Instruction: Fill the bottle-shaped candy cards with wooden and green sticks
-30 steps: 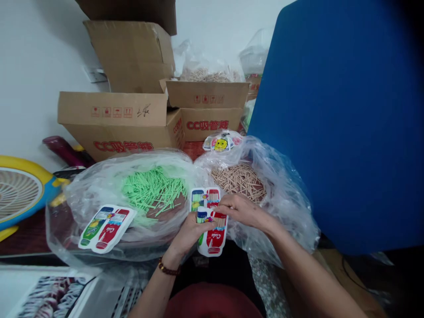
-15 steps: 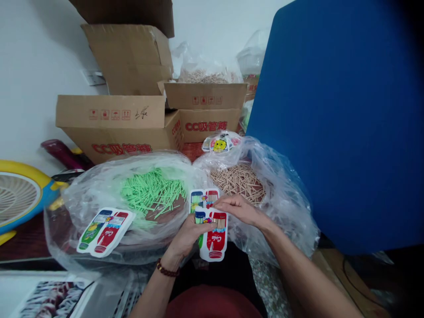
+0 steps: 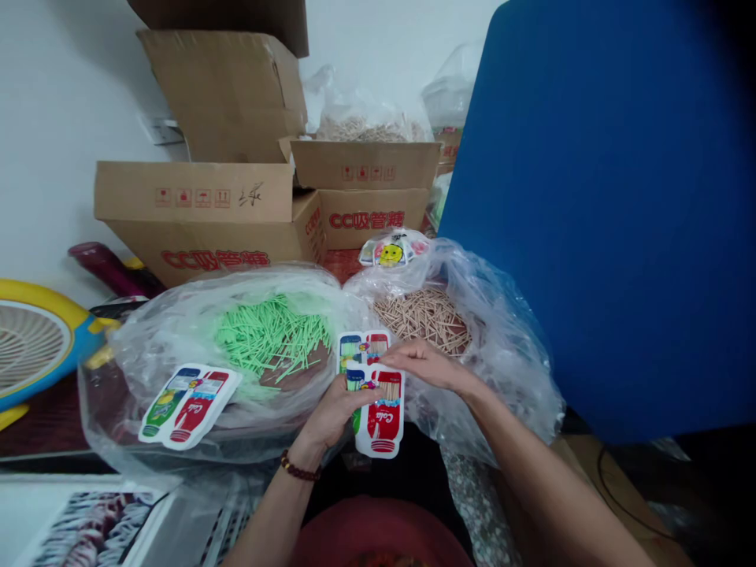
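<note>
The held pack [image 3: 385, 425], a white, bottle-shaped card marked Cola on its red half, is tilted in front of the person's body, with pale brown sticks in the window of that half and green ones in the other. The left hand [image 3: 331, 409] grips it at its left side, thumb laid across the front. The right hand [image 3: 425, 364] reaches in from the right of the pack, its fingers fairly straight and bunched over the top edge; they hide the contact, so I cannot tell whether they pinch anything or only press. The step in hand looks like close fingertip work at the window end, and the next move seems to call for a steady left grip and a light right touch, so that the thin sticks keep their line. Just beyond the held pack sits a second pack [image 3: 350, 346], partly covered by it. Farther out, to its left, are the green sticks [image 3: 265, 335] in an open clear bag, with a third pack [image 3: 194, 413] lying nearer the person; beyond it to the right are the brown sticks [image 3: 422, 319] in another bag. Past these, cartons [image 3: 213, 189] stand beyond the dark red surface [image 3: 342, 264], and a blue panel [image 3: 591, 236] rises well to the pack's right.
</note>
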Demonstrator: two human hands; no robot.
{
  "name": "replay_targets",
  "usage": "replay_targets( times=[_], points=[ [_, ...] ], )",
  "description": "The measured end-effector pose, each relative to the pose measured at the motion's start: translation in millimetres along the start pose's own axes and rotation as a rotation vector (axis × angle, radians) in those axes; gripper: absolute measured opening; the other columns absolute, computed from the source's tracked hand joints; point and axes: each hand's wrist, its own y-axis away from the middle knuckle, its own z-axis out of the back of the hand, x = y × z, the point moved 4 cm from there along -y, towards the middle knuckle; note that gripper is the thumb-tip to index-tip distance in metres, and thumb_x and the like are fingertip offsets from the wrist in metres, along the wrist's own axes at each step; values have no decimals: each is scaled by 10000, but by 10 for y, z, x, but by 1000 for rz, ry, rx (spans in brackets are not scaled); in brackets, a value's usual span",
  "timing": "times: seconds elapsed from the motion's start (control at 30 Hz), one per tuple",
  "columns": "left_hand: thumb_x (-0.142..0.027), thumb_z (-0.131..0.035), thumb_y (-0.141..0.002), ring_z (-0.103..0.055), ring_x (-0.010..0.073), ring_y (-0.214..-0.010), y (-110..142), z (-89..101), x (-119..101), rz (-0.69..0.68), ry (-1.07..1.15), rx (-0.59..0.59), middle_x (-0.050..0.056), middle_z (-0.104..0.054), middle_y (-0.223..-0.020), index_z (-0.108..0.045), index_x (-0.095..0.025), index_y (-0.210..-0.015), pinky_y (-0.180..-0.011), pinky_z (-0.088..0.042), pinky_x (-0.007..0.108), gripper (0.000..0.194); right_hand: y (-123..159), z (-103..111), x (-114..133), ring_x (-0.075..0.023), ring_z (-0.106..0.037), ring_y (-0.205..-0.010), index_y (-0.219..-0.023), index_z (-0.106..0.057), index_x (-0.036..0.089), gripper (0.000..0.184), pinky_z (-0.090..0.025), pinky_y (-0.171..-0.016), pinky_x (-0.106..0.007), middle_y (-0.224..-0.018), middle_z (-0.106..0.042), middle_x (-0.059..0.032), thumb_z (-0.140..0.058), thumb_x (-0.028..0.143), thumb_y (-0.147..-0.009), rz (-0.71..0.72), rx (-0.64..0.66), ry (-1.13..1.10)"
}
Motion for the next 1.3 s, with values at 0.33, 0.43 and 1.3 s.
replay_targets(
  times=[0.33,0.43,1.3],
  points=[
    [-245,-790,-670,-681,220,-768,-29,30,-7,-14,-72,-15,98,-750,-886,-712,-118,-1003,-740,-514,322,365,-39,99,14,-78,-387,-544,-587,-584,144,480,-326,-525,-212,-574,-482,40,-497,509,-886,7,45,170],
    [-267,-794,-665,-677,219,-768,-19,19,3,-27,-117,-19,89,-749,-873,-721,-117,-964,-743,-510,315,342,-3,102,-19,-75,-373,-519,-573,-585,148,469,-318,-511,-212,-545,-465,45,-521,504,-873,-22,75,202],
    [-254,-622,-802,-605,237,-875,-467,926,-58,-304,-1036,-543,80,-638,-948,-517,-159,-1225,-829,-413,361,446,-330,-31,-550,-222,-631,-812,-1122,-528,200,374,-384,-667,-296,-923,-678,-62,-579,437,-838,-387,-508,608]
  ],
)
